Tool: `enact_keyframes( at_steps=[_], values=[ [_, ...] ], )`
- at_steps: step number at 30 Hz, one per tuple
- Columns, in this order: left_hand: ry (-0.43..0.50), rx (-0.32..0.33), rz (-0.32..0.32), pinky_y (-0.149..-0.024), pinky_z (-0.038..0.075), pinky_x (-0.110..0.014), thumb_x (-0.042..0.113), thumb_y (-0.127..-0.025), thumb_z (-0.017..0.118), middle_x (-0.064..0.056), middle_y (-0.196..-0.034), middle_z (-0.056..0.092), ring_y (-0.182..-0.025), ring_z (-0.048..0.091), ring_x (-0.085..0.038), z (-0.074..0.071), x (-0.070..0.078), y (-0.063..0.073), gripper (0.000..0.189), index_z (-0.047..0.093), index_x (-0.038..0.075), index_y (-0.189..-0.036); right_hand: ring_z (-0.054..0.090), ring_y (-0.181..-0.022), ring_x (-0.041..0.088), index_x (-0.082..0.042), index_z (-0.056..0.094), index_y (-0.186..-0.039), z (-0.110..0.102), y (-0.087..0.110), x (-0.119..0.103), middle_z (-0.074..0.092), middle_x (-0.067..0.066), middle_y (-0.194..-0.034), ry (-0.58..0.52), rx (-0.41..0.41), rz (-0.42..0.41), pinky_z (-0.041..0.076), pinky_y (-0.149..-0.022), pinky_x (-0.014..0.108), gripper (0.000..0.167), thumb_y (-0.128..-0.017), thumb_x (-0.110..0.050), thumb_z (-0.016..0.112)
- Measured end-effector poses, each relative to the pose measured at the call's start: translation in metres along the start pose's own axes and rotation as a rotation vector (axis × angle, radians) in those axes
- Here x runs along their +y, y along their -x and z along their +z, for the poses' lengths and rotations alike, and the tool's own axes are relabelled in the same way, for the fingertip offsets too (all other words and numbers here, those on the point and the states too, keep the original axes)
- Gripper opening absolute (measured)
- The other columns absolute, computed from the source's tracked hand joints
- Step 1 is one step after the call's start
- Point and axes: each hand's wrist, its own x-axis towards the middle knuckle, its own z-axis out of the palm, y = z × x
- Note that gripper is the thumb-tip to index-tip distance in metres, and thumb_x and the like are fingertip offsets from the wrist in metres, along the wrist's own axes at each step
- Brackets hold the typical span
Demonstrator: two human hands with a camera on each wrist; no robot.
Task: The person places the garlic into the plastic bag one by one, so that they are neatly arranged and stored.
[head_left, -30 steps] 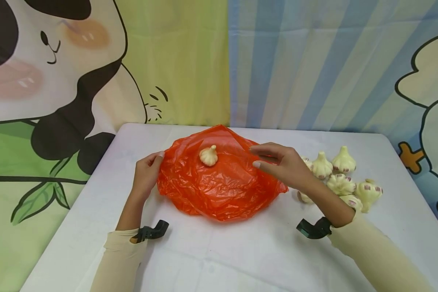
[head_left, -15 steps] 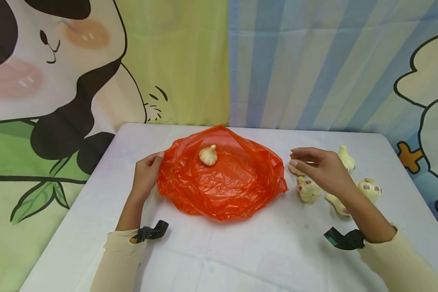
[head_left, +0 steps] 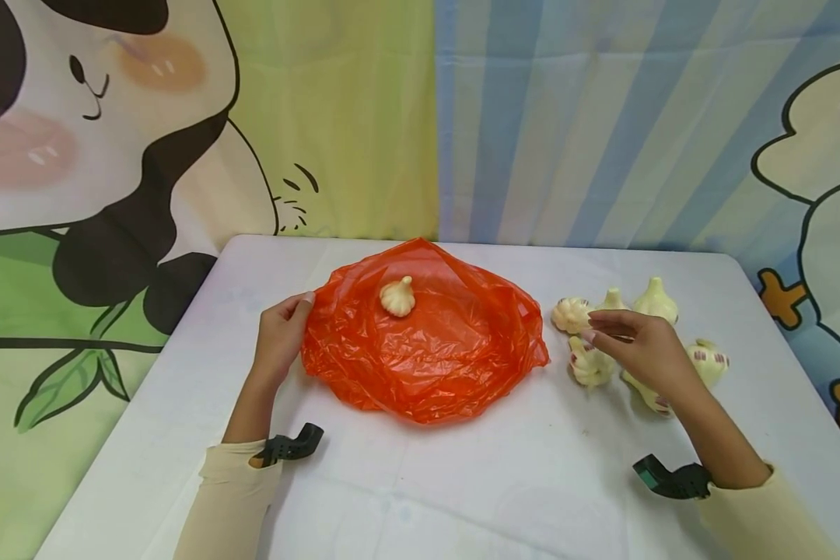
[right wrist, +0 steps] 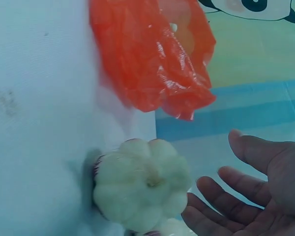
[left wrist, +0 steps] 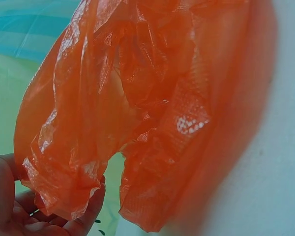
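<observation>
A red plastic bag lies spread with its mouth open, and one garlic bulb shows inside it. My left hand pinches the bag's left edge between thumb and fingers; the left wrist view shows the crumpled rim between them. My right hand hovers over the garlic group on the right, fingers loosely bent and holding nothing. Close by its fingertips are one garlic bulb and another garlic bulb. The right wrist view has a large pale garlic bulb beside the open fingers.
Around the right hand sit several more garlic bulbs, among them one at the back and one at the right. Everything rests on a white-covered table. Behind it hangs a printed cloth with cartoon animals.
My right hand has moved right from the bag's edge to over the garlic bulbs, then lowered slightly. The left hand stays at the bag's left edge.
</observation>
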Motion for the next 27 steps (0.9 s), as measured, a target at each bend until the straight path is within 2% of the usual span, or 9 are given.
enact_keyframes(
  at_steps=[12,19,27],
  values=[
    [-0.004,0.006,-0.005,-0.093,0.049,-0.03,0.053,-0.098,0.047,-0.009,-0.129,0.06,-0.111,0.055,-0.022,0.001,-0.002,0.0,0.06,0.06,0.007,-0.134,0.06,-0.107,0.039,0.006,0.059,-0.126,0.011,0.001,0.015,0.063,0.024,-0.119,0.072,0.021,0.003,0.056,-0.078,0.042,0.051,-0.097,-0.035,0.061],
    [0.003,0.002,-0.011,-0.095,0.048,-0.031,0.054,-0.097,0.047,-0.009,-0.129,0.059,-0.112,0.054,-0.022,0.0,-0.001,0.0,0.061,0.06,0.007,-0.134,0.06,-0.107,0.04,0.008,0.056,-0.129,0.013,0.002,0.016,0.061,0.026,-0.12,0.114,-0.043,0.001,0.054,-0.08,0.048,0.057,-0.097,-0.039,0.058],
    [-0.007,-0.001,-0.013,-0.095,0.048,-0.031,0.056,-0.097,0.046,-0.008,-0.13,0.059,-0.112,0.054,-0.022,0.0,-0.001,-0.001,0.063,0.058,0.008,-0.135,0.058,-0.107,0.041,0.007,0.054,-0.131,0.015,0.003,0.016,0.059,0.026,-0.124,0.113,-0.113,0.002,0.054,-0.081,0.047,0.058,-0.095,-0.039,0.062]
  ],
)
